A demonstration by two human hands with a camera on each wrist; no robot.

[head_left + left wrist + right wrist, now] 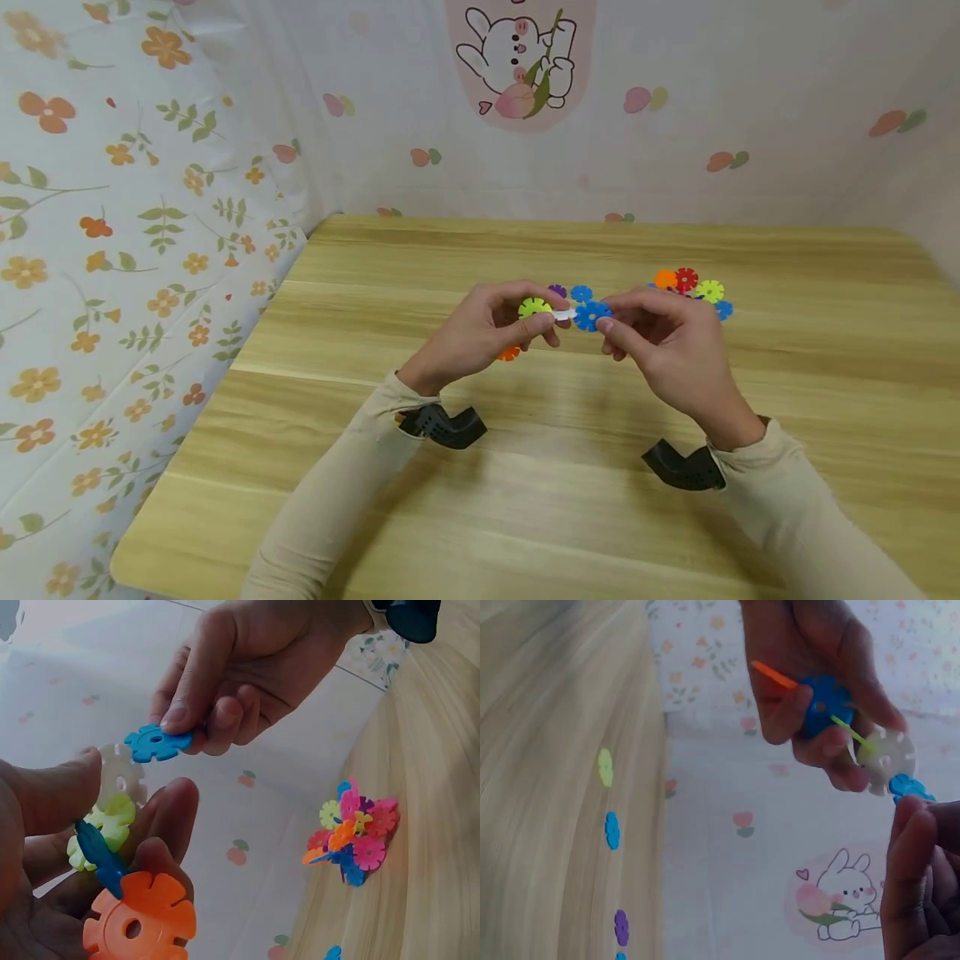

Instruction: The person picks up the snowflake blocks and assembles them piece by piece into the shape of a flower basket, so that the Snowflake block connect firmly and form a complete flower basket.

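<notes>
My left hand [480, 333] holds a short chain of notched plastic discs above the table. In the left wrist view the chain runs from an orange disc [139, 919] through a blue disc [103, 859] and a yellow-green disc [112, 817] to a white disc [121, 776]. The left thumb and a finger grip near the white one. Thumb and fingers of my right hand [678, 350] pinch another blue disc [592, 316] at the white disc's edge. Whether their notches are interlocked I cannot tell.
A cluster of joined colourful discs [352, 840] stands on the wooden table [540, 500], behind the right hand. Loose discs lie towards the back: yellow-green [605, 767], blue [612, 830] and purple [622, 928]. Patterned cloth [360, 150] hangs behind and left of the table.
</notes>
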